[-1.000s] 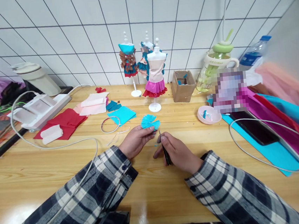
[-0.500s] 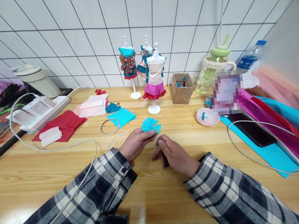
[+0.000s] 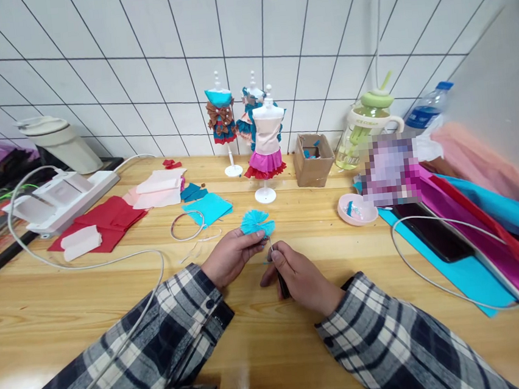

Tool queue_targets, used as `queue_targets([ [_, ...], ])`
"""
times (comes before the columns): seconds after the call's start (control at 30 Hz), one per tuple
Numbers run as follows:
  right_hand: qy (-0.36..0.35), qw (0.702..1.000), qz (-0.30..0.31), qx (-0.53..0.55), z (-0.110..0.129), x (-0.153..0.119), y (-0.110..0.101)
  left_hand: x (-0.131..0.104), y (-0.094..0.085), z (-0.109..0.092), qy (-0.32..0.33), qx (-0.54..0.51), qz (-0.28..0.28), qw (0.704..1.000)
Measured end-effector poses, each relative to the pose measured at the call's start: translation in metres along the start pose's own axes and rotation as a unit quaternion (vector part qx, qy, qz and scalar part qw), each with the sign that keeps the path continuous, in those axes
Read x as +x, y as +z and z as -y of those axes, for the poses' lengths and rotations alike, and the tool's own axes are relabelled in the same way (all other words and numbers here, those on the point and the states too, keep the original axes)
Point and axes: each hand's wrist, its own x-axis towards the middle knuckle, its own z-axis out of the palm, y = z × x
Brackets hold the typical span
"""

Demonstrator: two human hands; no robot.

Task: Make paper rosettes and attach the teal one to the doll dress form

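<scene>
Between thumb and fingers, my left hand (image 3: 229,255) pinches a pleated, fan-like piece of bright blue paper (image 3: 255,221) with a notch on its right side. Just to the right, my right hand (image 3: 300,274) is closed round a thin tool with a black handle (image 3: 283,285); its narrow metal tip points up at the lower edge of the blue piece. Whether the tip touches the paper cannot be made out. Behind the hands stands a small white dress form (image 3: 268,123) in a pale top and pink and red skirt.
Two more dressed forms stand behind. A cardboard box (image 3: 314,163), pink bowl (image 3: 357,208) and bottles are at the back right. Coloured sheets and a phone (image 3: 437,232) lie right. Red paper (image 3: 106,224), blue paper (image 3: 210,209), a tape ring (image 3: 187,226) and a power strip (image 3: 71,197) lie left.
The whole view has shifted slightly, with things sitting a little lower and further left. Both hands keep nearly the same pose and hold the same things.
</scene>
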Motion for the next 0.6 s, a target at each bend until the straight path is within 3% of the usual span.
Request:
queue_targets([
  [0.6,-0.008,1.000,0.001,0.000,-0.0006,0.0001,-0.0006,-0.0006,-0.0007,-0.0006,-0.016,0.019,0.020,1.000],
])
